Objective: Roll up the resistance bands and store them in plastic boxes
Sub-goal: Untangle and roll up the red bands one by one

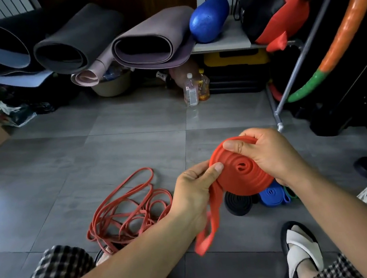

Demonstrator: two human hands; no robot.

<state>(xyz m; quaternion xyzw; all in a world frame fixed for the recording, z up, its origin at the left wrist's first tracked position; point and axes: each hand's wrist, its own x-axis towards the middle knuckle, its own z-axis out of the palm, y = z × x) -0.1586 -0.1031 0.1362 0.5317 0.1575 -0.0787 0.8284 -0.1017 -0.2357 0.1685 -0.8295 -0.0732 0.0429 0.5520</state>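
**Red band nearly coiled, tail hanging free**

I see the red band [241,173] held in the air above the floor [88,154], wound into a flat spiral with most of its length already in. My right hand [269,154] grips the coil, thumb laid across its upper rim and fingers curled behind it. My left hand [195,190] pinches the band where it leaves the coil, thumb on the outer wrap. The loose tail [207,229] dangles below that hand as a blurred loop.

The main risk, as I judge it, is the spiral springing open. The wraps look slack near the centre, and rubber stores tension. If either thumb lifts before the tail is wound in and secured, the layers could slide sideways and telescope out.

The tail could also twist as it feeds in, leaving a lumpy outer wrap that will not sit flat in a box.

Directly below the coil, a black roll [239,203], a blue roll [273,193] and a green one [289,192] lie on the floor, so a dropped coil could knock them. The tangle of thin red bands [128,209] lies near my left knee and could snag the tail.

I cannot make out a plastic box for certain.
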